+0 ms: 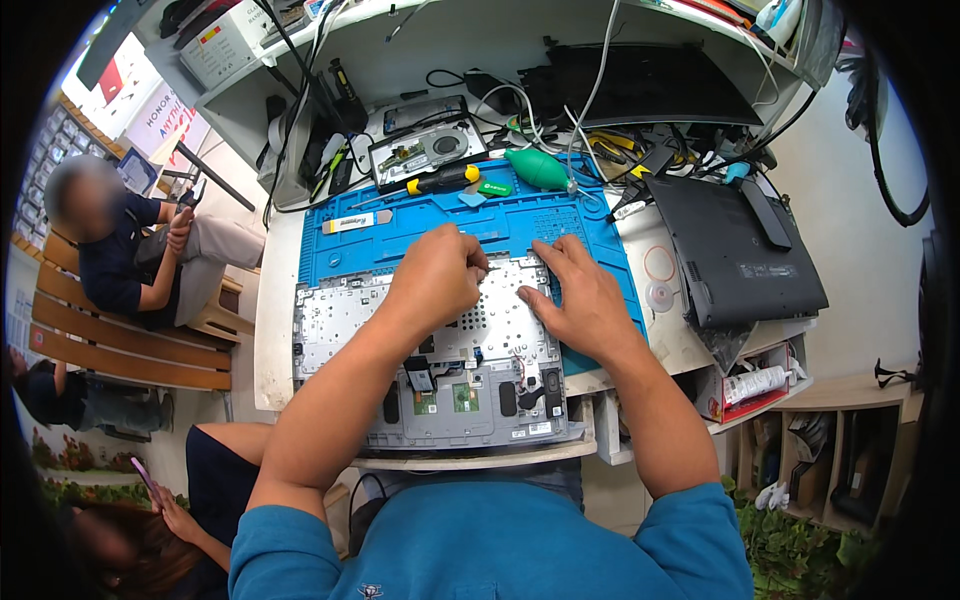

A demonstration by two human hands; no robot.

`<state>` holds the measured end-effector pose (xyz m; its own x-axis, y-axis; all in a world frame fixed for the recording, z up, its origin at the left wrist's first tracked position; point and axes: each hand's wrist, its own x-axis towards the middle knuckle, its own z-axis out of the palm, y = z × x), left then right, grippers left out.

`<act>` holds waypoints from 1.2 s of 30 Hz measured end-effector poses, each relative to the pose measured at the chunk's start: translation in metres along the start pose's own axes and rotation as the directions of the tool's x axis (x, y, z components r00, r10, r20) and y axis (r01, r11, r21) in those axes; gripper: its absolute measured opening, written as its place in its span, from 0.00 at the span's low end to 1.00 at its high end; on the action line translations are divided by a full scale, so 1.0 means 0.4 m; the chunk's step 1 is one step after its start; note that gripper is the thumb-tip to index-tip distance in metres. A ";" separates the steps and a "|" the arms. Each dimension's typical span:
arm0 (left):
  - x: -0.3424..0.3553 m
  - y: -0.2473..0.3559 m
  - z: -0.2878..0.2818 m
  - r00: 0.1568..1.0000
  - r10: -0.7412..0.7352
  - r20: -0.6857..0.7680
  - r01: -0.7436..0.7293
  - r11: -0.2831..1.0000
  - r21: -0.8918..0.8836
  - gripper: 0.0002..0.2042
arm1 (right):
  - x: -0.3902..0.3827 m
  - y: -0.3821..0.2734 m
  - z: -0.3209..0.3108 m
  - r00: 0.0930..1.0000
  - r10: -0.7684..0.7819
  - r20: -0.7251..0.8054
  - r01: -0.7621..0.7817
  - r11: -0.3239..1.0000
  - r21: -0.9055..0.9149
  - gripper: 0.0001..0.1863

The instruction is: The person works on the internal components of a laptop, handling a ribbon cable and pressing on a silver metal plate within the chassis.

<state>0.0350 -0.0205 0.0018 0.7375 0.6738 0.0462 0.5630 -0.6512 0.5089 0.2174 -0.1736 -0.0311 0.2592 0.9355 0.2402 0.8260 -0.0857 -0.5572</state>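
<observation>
A silver laptop chassis (340,320) with a grey lower section lies over a blue repair mat (330,240). My left hand (440,285) is on its upper middle, fingers pinched and curled; what they hold is hidden. My right hand (585,300) rests at the chassis's upper right edge, fingers apart, thumb on the metal. Above my hands lie a yellow-black screwdriver (445,180), a small green tool (495,188), a green air blower (535,170) and a white-yellow strip (355,222).
A black laptop casing (740,265) sits right, a dark panel (650,85) and opened device (425,150) behind, among cables. A seated person (130,250) is at left; another person's hand with a phone (155,485) is lower left. An open drawer (750,390) juts at right.
</observation>
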 end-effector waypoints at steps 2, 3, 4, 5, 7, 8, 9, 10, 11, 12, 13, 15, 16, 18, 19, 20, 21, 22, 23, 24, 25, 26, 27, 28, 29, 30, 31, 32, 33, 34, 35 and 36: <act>-0.004 -0.010 0.009 0.999 0.035 -0.034 -0.035 0.999 -0.004 0.05 | 0.000 -0.002 0.000 1.000 -0.002 0.002 0.002 1.000 0.004 0.33; -0.004 -0.015 0.010 0.998 0.053 -0.039 -0.054 0.999 -0.005 0.05 | 0.001 -0.002 -0.001 1.000 -0.003 0.003 0.002 1.000 0.006 0.34; -0.004 -0.018 0.010 0.996 0.072 -0.044 -0.072 0.997 -0.006 0.05 | 0.001 -0.002 -0.001 1.000 -0.003 0.003 0.003 1.000 0.008 0.34; -0.010 -0.018 0.010 0.995 0.085 -0.054 -0.084 0.996 0.016 0.05 | 0.002 -0.002 -0.001 1.000 -0.004 0.004 0.004 1.000 0.010 0.34; -0.023 -0.011 0.011 0.991 0.116 -0.071 -0.112 0.992 0.058 0.06 | 0.000 0.003 0.000 1.000 -0.008 -0.002 0.008 1.000 0.001 0.34; -0.027 -0.005 0.009 0.992 0.114 -0.056 -0.109 0.991 0.080 0.07 | -0.001 0.005 0.000 1.000 -0.010 -0.005 0.010 1.000 -0.004 0.34; -0.032 0.002 0.003 0.993 0.110 -0.040 -0.105 0.989 0.104 0.07 | 0.000 0.005 -0.001 1.000 0.004 0.006 -0.004 1.000 0.007 0.34; -0.034 0.007 -0.001 0.994 0.105 -0.025 -0.101 0.987 0.128 0.08 | 0.000 0.004 -0.002 1.000 0.018 0.018 -0.018 1.000 0.017 0.34; -0.032 0.007 -0.004 0.994 0.110 -0.011 -0.107 0.983 0.150 0.09 | 0.001 0.003 -0.004 0.999 0.032 0.030 -0.033 0.999 0.026 0.34; -0.030 0.005 -0.009 0.994 0.113 0.002 -0.112 0.978 0.174 0.09 | 0.001 0.001 -0.006 0.999 0.035 0.033 -0.036 0.999 0.032 0.34; -0.029 0.002 -0.013 0.993 0.116 0.016 -0.117 0.973 0.198 0.09 | 0.000 0.000 -0.008 0.999 0.038 0.035 -0.039 0.999 0.038 0.34; -0.030 -0.004 -0.016 0.995 0.103 -0.006 -0.101 0.984 0.149 0.09 | -0.001 0.000 -0.008 0.999 0.027 0.031 -0.028 0.999 0.038 0.34; -0.030 -0.008 -0.016 0.995 0.095 -0.016 -0.093 0.988 0.124 0.09 | 0.000 0.002 -0.006 1.000 0.013 0.024 -0.014 0.999 0.032 0.34; -0.034 -0.027 -0.009 0.989 0.144 -0.036 -0.140 0.986 0.092 0.10 | -0.001 0.004 -0.004 1.000 -0.001 0.016 0.001 1.000 0.023 0.33; -0.036 -0.033 -0.004 0.985 0.168 -0.048 -0.164 0.984 0.076 0.10 | 0.000 0.004 -0.003 1.000 -0.001 0.014 0.001 1.000 0.020 0.33; -0.039 -0.036 0.000 0.981 0.179 -0.070 -0.174 0.983 0.065 0.10 | 0.000 0.004 -0.003 1.000 -0.002 0.013 0.001 1.000 0.017 0.33; -0.041 -0.036 0.002 0.978 0.189 -0.093 -0.185 0.981 0.053 0.10 | 0.000 0.004 -0.004 1.000 0.001 0.015 -0.001 1.000 0.016 0.33; -0.042 -0.036 0.003 0.973 0.199 -0.115 -0.195 0.980 0.042 0.11 | 0.000 0.003 -0.004 1.000 0.004 0.017 -0.004 1.000 0.016 0.33; -0.042 -0.038 0.004 0.974 0.196 -0.113 -0.193 0.981 0.032 0.11 | 0.000 0.003 -0.005 1.000 0.006 0.018 -0.006 1.000 0.017 0.33; -0.041 -0.040 0.004 0.975 0.193 -0.112 -0.191 0.981 0.023 0.11 | 0.000 0.004 -0.005 1.000 0.002 0.016 -0.002 1.000 0.015 0.33; -0.041 -0.042 0.005 0.976 0.190 -0.110 -0.190 0.982 0.013 0.11 | 0.000 0.007 -0.004 1.000 -0.003 0.014 0.003 1.000 0.014 0.33; -0.041 -0.042 0.008 0.974 0.192 -0.116 -0.191 0.981 0.023 0.12 | 0.000 0.008 -0.004 1.000 -0.007 0.012 0.007 1.000 0.013 0.33; -0.042 -0.042 0.012 0.973 0.194 -0.122 -0.191 0.981 0.033 0.12 | 0.000 0.007 -0.004 1.000 -0.007 0.012 0.007 1.000 0.012 0.33; -0.043 -0.042 0.014 0.972 0.196 -0.127 -0.192 0.981 0.042 0.12 | 0.000 0.006 -0.005 1.000 -0.006 0.011 0.006 1.000 0.012 0.33; -0.040 -0.041 0.014 0.971 0.207 -0.119 -0.199 0.977 0.073 0.13 | 0.000 0.005 -0.005 1.000 -0.005 0.011 0.005 1.000 0.011 0.33; -0.036 -0.039 0.013 0.970 0.218 -0.111 -0.207 0.973 0.104 0.13 | 0.000 0.005 -0.005 1.000 -0.005 0.012 0.005 1.000 0.009 0.33; -0.032 -0.037 0.011 0.968 0.229 -0.103 -0.215 0.967 0.135 0.13 | 0.000 0.005 -0.005 1.000 -0.005 0.013 0.005 1.000 0.008 0.33; -0.027 -0.034 0.005 0.974 0.212 -0.086 -0.201 0.972 0.125 0.14 | 0.000 0.005 -0.005 1.000 -0.005 0.014 0.005 1.000 0.006 0.33; -0.020 -0.030 -0.002 0.979 0.195 -0.067 -0.187 0.976 0.117 0.14 | 0.000 0.005 -0.004 1.000 -0.005 0.013 0.005 1.000 0.006 0.33; -0.015 -0.029 -0.007 0.983 0.178 -0.048 -0.172 0.979 0.108 0.14 | 0.000 0.005 -0.003 1.000 -0.005 0.013 0.005 1.000 0.007 0.33; -0.011 -0.030 -0.007 0.980 0.195 -0.045 -0.189 0.975 0.113 0.14 | 0.000 0.006 -0.002 1.000 -0.005 0.012 0.005 1.000 0.007 0.33; -0.007 -0.032 -0.007 0.976 0.212 -0.042 -0.205 0.971 0.119 0.15 | 0.000 0.006 0.000 1.000 -0.004 0.011 0.004 1.000 0.008 0.33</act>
<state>0.0247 -0.0130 -0.0026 0.8234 0.5350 0.1893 0.4398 -0.8124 0.3828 0.2195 -0.1738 -0.0323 0.2503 0.9394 0.2343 0.8232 -0.0791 -0.5623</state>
